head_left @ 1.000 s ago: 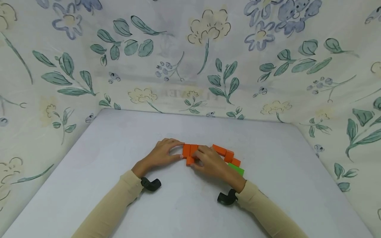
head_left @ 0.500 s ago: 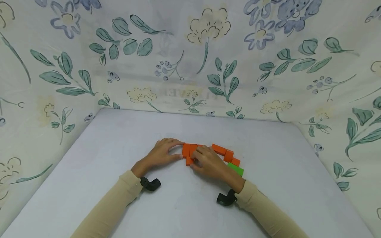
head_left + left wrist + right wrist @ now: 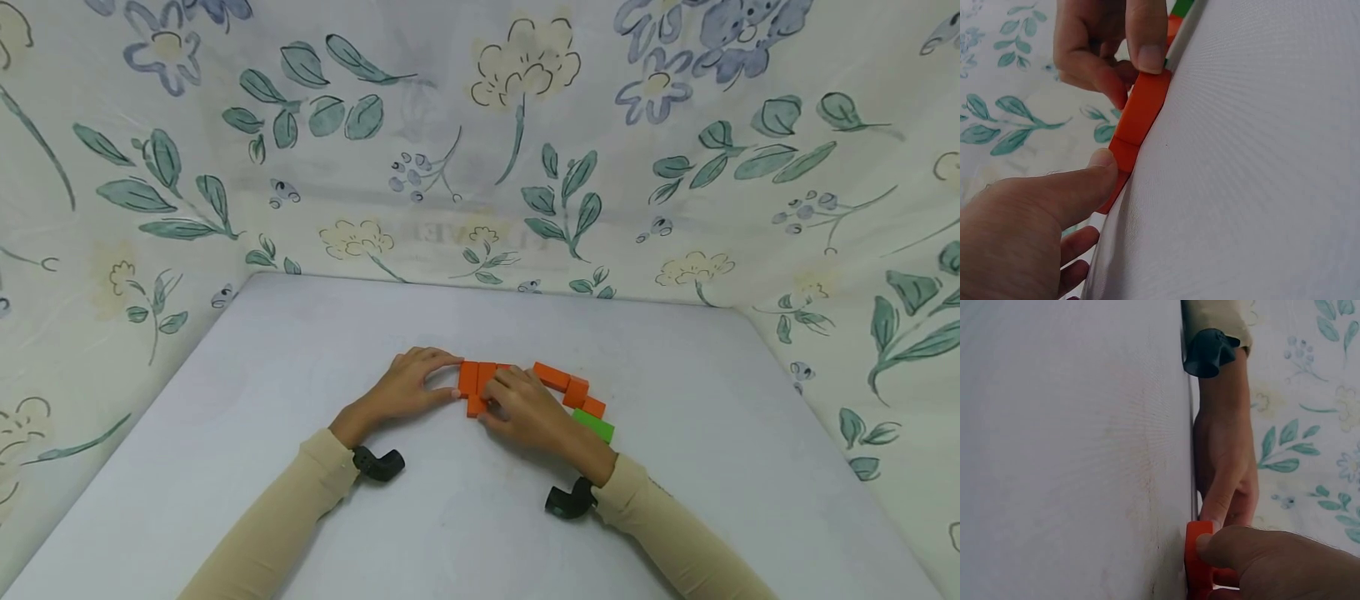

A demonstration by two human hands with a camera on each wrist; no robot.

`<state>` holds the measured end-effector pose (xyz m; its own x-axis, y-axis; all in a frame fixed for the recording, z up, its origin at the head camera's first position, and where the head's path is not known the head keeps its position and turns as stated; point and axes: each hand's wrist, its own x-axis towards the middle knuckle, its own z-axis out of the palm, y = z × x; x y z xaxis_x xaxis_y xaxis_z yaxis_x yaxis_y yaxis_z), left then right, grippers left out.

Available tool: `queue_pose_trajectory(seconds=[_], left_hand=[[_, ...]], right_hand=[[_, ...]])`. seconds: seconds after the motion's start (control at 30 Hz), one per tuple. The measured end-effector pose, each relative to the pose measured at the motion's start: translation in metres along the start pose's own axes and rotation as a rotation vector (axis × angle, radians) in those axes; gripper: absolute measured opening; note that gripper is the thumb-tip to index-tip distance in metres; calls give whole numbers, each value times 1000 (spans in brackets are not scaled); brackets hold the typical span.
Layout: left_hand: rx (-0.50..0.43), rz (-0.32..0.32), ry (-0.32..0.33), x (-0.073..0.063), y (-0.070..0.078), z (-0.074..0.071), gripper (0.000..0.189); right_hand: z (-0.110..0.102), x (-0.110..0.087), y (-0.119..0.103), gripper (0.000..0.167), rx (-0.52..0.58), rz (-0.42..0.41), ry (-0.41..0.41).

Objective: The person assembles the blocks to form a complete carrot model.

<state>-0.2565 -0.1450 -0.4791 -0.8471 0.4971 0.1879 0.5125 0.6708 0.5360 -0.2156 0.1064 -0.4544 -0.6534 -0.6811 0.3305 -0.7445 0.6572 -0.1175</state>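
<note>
Orange blocks [image 3: 486, 372] are lying in a close group on a white table [image 3: 450, 533], to the left of the green block [image 3: 593, 427], and both hands are working around them. The left hand [image 3: 408, 386], well left of the green block, is holding the group's outer end: index finger and thumb are spreading into a C, the index tip touching the far corner, the thumb pressing the near one. Its forearm is slanting in from the near left, wearing a beige sleeve [image 3: 277, 517]. The right hand [image 3: 528, 408], just left of the green block, is bending inward with its fingers curling; thumb and finger are pinching a small orange block [image 3: 474, 407] at the group's near edge. Its wrist is passing on the near side of the green block. Black fittings [image 3: 378, 465] are jutting out at both cuffs. Beyond the green block, three other orange pieces [image 3: 552, 377] are forming a bent chain.
</note>
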Motion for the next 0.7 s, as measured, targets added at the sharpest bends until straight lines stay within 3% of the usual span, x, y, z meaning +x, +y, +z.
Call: queue_pose_trajectory(seconds=[0.7], left_hand=[[13, -3, 0, 1, -1, 1, 56]], right_hand=[[-2, -1, 0, 24, 6, -13, 26]])
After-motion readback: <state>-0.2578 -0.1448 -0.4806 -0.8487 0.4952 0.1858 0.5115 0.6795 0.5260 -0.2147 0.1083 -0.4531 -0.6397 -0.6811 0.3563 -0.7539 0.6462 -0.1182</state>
